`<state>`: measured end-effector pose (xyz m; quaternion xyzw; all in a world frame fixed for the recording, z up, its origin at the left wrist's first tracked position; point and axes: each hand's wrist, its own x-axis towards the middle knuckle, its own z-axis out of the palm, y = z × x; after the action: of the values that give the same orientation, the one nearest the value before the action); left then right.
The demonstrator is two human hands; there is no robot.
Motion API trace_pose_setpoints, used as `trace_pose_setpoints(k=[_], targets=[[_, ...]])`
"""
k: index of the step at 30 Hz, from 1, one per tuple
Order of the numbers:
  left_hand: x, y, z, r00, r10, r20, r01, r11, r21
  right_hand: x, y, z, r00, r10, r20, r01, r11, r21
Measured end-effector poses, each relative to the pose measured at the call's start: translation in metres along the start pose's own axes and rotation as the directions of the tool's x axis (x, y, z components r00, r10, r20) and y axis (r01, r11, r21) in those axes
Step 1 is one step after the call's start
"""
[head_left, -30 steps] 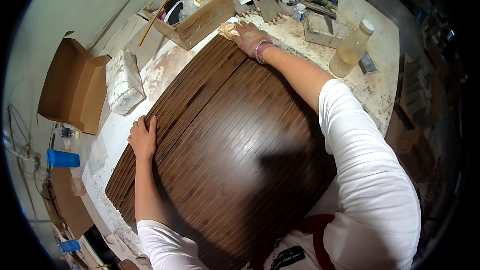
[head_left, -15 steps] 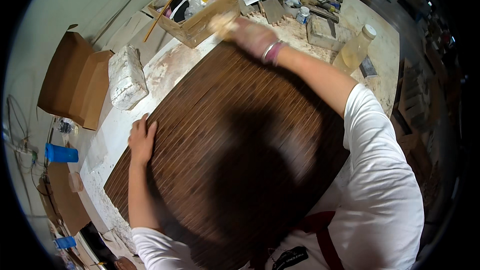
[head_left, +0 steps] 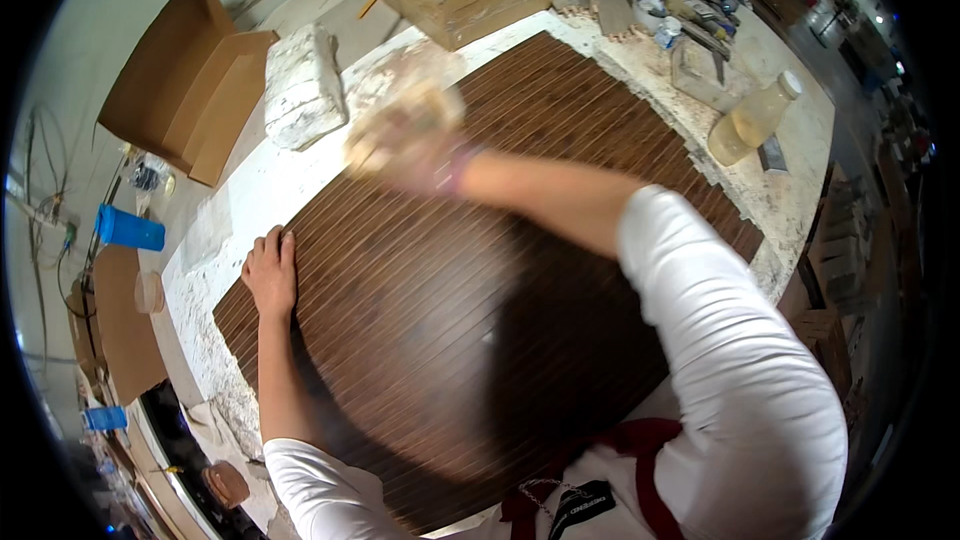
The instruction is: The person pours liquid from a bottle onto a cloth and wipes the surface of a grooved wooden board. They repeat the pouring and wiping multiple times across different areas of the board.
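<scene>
A large dark brown wooden panel [head_left: 590,120] made of many narrow strips lies on the white worktable under both arms. My left hand [head_left: 270,278] rests on its left edge, fingers stretched out and nothing held. Over the panel's far left edge, my right hand [head_left: 422,155] grips a pale yellowish wad [head_left: 368,136], possibly a cloth. Motion smears the hand and the wad, so the wad's exact kind and the individual fingers do not show clearly. A shine marks the panel's middle, and shadow falls over its right part.
A white-wrapped block [head_left: 304,90] and an open cardboard box [head_left: 190,90] lie at the left. A wooden box of odds and ends [head_left: 470,10] stands at the back. Toward the right are a bottle of yellowish liquid [head_left: 748,122] and several tools. A blue cup [head_left: 130,228] lies far left.
My right hand has swept the wad from the panel's far corner back toward me and to the left. My left hand stays at the left edge. The whole view has shifted.
</scene>
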<state>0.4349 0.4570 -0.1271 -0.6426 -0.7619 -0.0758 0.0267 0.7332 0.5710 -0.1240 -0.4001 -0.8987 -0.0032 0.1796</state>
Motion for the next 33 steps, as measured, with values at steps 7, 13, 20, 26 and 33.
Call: trace_pose_setpoints(k=[7,13,20,26,33], targets=[[-0.004,-0.027,0.011,1.0,-0.021,0.023,0.021,1.0,0.002,-0.015,-0.054,-0.037,0.992,-0.128,0.0,0.124,0.959,0.255],[-0.005,0.006,0.013,0.981,0.112,-0.16,-0.111,0.994,0.011,-0.073,0.157,-0.089,0.798,0.582,0.156,-0.565,0.813,-0.139],[-0.02,0.203,0.002,0.954,0.282,0.099,-0.273,0.957,-0.1,-0.17,0.073,-0.103,0.989,0.061,0.137,-0.036,0.983,-0.18],[-0.004,0.209,0.01,0.947,0.304,0.105,-0.294,0.951,-0.1,-0.159,0.174,-0.127,0.777,0.613,0.145,-0.581,0.786,-0.209],[0.001,0.2,0.017,0.955,0.279,0.095,-0.273,0.959,-0.07,-0.146,0.135,-0.138,0.753,0.507,0.42,-0.598,0.793,0.115]])
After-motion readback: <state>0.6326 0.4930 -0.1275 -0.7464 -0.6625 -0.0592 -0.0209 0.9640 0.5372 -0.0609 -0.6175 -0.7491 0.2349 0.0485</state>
